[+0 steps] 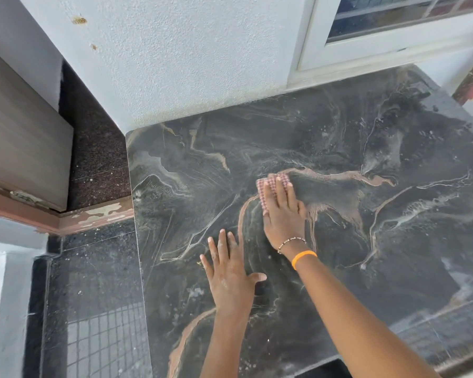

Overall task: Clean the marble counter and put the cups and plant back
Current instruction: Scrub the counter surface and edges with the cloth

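The dark marble counter [339, 148] looks dusty, so it's the wiping step — right hand [283, 214] pressing a checked cloth [268, 186] flat mid-slab, left hand [230, 271] splayed, bracing nearby. Next I'd expect strokes toward the unwiped far edge; cups and plant aren't in sight.

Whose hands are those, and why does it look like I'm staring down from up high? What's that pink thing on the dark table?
There is no machine here. These are a person's two bare hands, and the camera sits on that person's head, looking forward and down, so you see what they see. The dark swirly surface is a marble counter beside a white wall and a window. The right hand, the one with an orange band on its wrist, presses a pink checked cloth flat on the counter with straight fingers. The left hand rests flat on the marble and holds nothing. No cups or plant show in this picture.
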The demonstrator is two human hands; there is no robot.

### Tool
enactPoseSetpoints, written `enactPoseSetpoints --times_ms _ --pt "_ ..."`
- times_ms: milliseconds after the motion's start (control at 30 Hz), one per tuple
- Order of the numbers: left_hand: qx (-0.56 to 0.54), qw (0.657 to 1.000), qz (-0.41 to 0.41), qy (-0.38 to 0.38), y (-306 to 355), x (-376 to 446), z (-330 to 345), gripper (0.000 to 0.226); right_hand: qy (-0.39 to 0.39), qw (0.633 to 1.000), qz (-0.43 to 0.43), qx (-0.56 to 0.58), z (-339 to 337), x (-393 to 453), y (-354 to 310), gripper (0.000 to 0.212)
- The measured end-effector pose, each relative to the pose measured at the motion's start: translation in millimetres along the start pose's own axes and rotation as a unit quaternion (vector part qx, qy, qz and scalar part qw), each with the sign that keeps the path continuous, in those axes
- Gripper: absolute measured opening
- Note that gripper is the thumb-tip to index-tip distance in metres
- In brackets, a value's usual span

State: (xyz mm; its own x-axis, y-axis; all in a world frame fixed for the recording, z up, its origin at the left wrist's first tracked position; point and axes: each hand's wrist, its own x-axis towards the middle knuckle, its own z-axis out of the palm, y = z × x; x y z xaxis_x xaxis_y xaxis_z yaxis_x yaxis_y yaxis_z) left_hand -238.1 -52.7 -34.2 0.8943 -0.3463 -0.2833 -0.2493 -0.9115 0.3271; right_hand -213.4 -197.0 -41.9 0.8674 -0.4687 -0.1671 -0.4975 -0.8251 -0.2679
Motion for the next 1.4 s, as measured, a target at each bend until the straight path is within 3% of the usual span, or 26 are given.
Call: enactPoseSetpoints --times_ms 167,300,533,667,767,867,1000,1167,1300,1400 --pt "-0.064 0.997 -0.039 -0.023 5 -2 -3 0.108 -0.093 0.976 -0.199 -0.001 11 -12 -41 0.063" --pt "-0.036 0.996 -0.064 -0.041 28 -4 -1 0.109 -0.052 0.967 -0.250 -0.023 6 -6 2 0.060" --pt "-0.022 0.998 0.023 -0.054 115 25 16 0.107 -0.031 0.994 -0.087 -0.058 -47 32 167 0.057" --pt "-0.040 0.996 0.026 -0.069 162 46 24 0.104 -0.010 0.999 0.042 -0.023 -83 51 259 0.059" --pt "-0.028 0.997 0.002 -0.074 186 56 33 0.104 0.018 0.993 0.119 0.017 -90 63 283 0.054" --pt "-0.024 0.997 -0.028 -0.070 196 57 41 0.105 0.026 0.985 0.168 0.034 -83 69 255 0.061" --pt "-0.056 0.996 -0.044 -0.059 199 56 43 0.105 -0.012 0.999 -0.009 0.033 -64 67 186 0.065" --pt "-0.072 0.993 -0.081 -0.046 201 58 41 0.105 -0.111 0.967 -0.230 0.010 -62 87 139 0.061" --pt "-0.052 0.995 -0.080 -0.027 209 74 35 0.103 -0.102 0.965 -0.243 -0.010 -74 111 176 0.066" --pt "-0.043 0.996 -0.082 -0.018 216 93 33 0.105 -0.091 0.981 -0.170 -0.016 -90 139 223 0.063"
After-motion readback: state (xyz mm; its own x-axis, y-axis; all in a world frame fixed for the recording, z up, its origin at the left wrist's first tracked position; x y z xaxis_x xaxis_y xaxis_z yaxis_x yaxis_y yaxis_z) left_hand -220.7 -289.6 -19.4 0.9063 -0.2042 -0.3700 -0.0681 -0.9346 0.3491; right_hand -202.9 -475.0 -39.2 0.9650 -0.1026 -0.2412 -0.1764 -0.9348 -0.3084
